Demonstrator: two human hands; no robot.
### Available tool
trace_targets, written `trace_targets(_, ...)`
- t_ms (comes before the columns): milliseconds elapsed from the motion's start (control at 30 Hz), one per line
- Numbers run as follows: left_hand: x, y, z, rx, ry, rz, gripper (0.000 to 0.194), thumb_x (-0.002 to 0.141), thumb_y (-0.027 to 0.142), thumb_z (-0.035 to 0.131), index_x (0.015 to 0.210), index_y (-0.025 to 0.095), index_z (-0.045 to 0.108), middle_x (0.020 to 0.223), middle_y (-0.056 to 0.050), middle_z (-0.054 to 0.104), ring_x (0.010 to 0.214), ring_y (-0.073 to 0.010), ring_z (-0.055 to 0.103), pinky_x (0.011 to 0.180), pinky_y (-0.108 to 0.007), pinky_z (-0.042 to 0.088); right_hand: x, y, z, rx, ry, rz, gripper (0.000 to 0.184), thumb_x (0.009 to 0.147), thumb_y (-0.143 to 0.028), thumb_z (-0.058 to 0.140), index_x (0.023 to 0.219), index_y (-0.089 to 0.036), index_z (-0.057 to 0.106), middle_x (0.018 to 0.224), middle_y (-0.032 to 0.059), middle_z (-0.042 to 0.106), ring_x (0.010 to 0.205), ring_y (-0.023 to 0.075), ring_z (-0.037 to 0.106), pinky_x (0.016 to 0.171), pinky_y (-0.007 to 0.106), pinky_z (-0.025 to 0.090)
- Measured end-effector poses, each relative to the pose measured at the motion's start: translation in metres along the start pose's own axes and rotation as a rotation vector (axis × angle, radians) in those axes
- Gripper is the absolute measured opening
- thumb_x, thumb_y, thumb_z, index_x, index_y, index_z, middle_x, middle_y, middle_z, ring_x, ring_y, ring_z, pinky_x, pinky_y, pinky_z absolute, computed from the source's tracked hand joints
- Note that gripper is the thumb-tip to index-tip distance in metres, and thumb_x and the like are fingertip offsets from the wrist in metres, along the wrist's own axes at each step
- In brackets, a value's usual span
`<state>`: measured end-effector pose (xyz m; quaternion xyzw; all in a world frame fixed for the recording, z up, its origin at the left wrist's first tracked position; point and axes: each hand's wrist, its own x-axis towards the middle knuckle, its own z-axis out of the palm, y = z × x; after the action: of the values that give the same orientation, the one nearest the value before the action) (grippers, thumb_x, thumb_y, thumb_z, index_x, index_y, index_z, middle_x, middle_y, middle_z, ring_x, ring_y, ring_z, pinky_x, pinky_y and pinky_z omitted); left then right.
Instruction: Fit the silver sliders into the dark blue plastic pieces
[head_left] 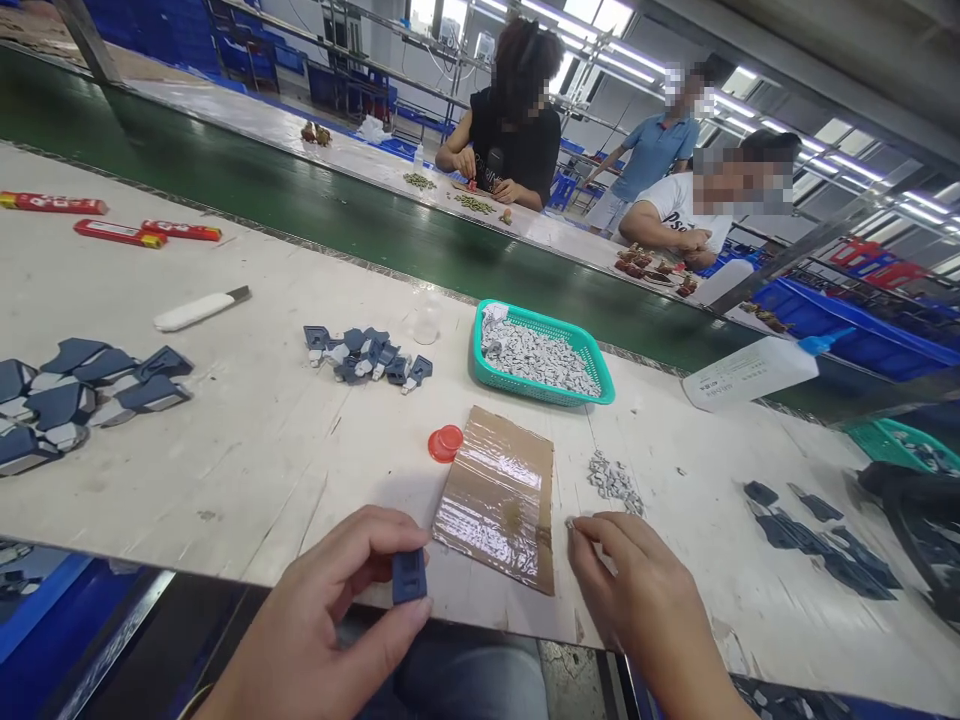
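Note:
My left hand [337, 610] pinches a small dark blue plastic part [409, 576] at the table's front edge. My right hand [637, 590] rests to the right, fingertips pinched on a tiny grey piece [571, 523] beside a taped cardboard sheet [499, 495]. A small heap of grey pieces [613, 480] lies just beyond that hand. A red cap [446, 443] sits at the cardboard's left corner.
A teal basket [600, 375] holds several grey pieces. Blue parts lie in piles at centre [367, 355], far left [75, 385] and right [817, 545]. A white knife [199, 310], a glue bottle [750, 372], a green conveyor belt [300, 200] and three people across it are in view.

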<state>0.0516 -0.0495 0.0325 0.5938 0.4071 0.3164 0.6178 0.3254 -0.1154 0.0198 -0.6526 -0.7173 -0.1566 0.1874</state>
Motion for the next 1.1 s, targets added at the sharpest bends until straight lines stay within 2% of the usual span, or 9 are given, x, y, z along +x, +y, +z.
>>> trace_targets(167,-0.003,-0.001,0.005,-0.013,-0.086,-0.126,0.025,0.078,0.039,0.06,0.101,0.029,0.059,0.094,-0.001,0.064,0.091,-0.017,0.06,0.076,-0.02,0.05,0.021,-0.022,0.0,0.196,-0.051,-0.092,0.009,0.088,-0.013,0.051,0.087,-0.014,0.059,0.079,0.0045,0.059,0.075,0.0141,0.053,0.068,0.026,0.046)
trace_targets(333,-0.004,0.003,0.004,-0.109,-0.137,-0.217,0.034,0.08,0.051,0.055,0.103,0.026,0.057,0.075,0.0,0.058,0.061,-0.0141,0.058,0.058,-0.024,0.052,0.032,-0.032,0.008,0.182,-0.077,-0.15,0.01,0.087,-0.009,0.051,0.085,-0.013,0.061,0.075,0.006,0.057,0.07,0.0159,0.05,0.062,0.029,0.045)
trace_targets(467,-0.003,0.005,0.003,-0.014,-0.142,-0.171,0.03,0.08,0.046,0.056,0.103,0.027,0.056,0.075,0.0,0.06,0.063,-0.014,0.058,0.059,-0.023,0.051,0.029,-0.033,0.015,0.147,-0.092,-0.215,0.014,0.086,-0.005,0.049,0.086,-0.011,0.061,0.075,0.0079,0.058,0.068,0.0175,0.048,0.061,0.031,0.044)
trace_targets(567,-0.002,0.005,0.005,-0.002,-0.147,-0.157,0.025,0.079,0.038,0.058,0.103,0.03,0.058,0.083,0.0,0.061,0.063,-0.0116,0.058,0.057,-0.019,0.05,0.028,-0.032,0.015,0.141,-0.112,-0.236,0.017,0.086,-0.005,0.047,0.086,-0.011,0.062,0.075,0.0078,0.058,0.068,0.0177,0.049,0.062,0.032,0.046)
trace_targets(633,-0.001,0.002,0.008,-0.011,-0.168,-0.095,0.026,0.079,0.03,0.058,0.104,0.032,0.058,0.091,0.001,0.061,0.069,-0.0122,0.06,0.058,-0.018,0.051,0.03,-0.032,0.011,0.154,-0.122,-0.221,0.016,0.088,-0.008,0.047,0.085,-0.013,0.061,0.075,0.0065,0.058,0.07,0.0166,0.051,0.063,0.03,0.047)
trace_targets(733,0.0,-0.001,0.014,0.016,-0.173,-0.017,0.037,0.077,0.022,0.058,0.111,0.033,0.055,0.103,0.001,0.061,0.083,-0.0147,0.061,0.067,-0.021,0.053,0.036,-0.035,-0.002,0.225,-0.104,-0.124,0.012,0.089,-0.015,0.049,0.084,-0.016,0.06,0.077,0.004,0.06,0.073,0.0141,0.056,0.065,0.025,0.048)
trace_targets(867,0.001,0.002,0.023,0.042,-0.082,-0.097,0.037,0.07,0.016,0.062,0.105,0.028,0.058,0.092,0.001,0.063,0.073,-0.0139,0.061,0.066,-0.023,0.052,0.039,-0.05,-0.025,0.322,-0.055,-0.019,0.008,0.088,-0.018,0.052,0.085,-0.02,0.059,0.081,0.0018,0.062,0.074,0.0125,0.059,0.064,0.023,0.049)
trace_targets(1000,0.002,0.008,0.026,0.083,-0.062,-0.015,0.036,0.068,0.011,0.063,0.098,0.03,0.06,0.083,0.005,0.065,0.069,-0.0127,0.06,0.065,-0.022,0.05,0.036,-0.064,-0.043,0.393,-0.1,-0.113,0.013,0.084,-0.014,0.056,0.095,-0.02,0.058,0.086,0.0045,0.062,0.077,0.014,0.059,0.064,0.023,0.051)
trace_targets(1100,0.002,0.007,0.025,0.159,-0.086,0.026,0.035,0.07,0.015,0.064,0.101,0.032,0.059,0.086,0.006,0.066,0.072,-0.0138,0.061,0.067,-0.024,0.049,0.034,-0.071,-0.047,0.471,-0.129,-0.186,0.022,0.079,-0.008,0.059,0.099,-0.019,0.058,0.084,0.0051,0.061,0.076,0.0135,0.059,0.063,0.021,0.052)
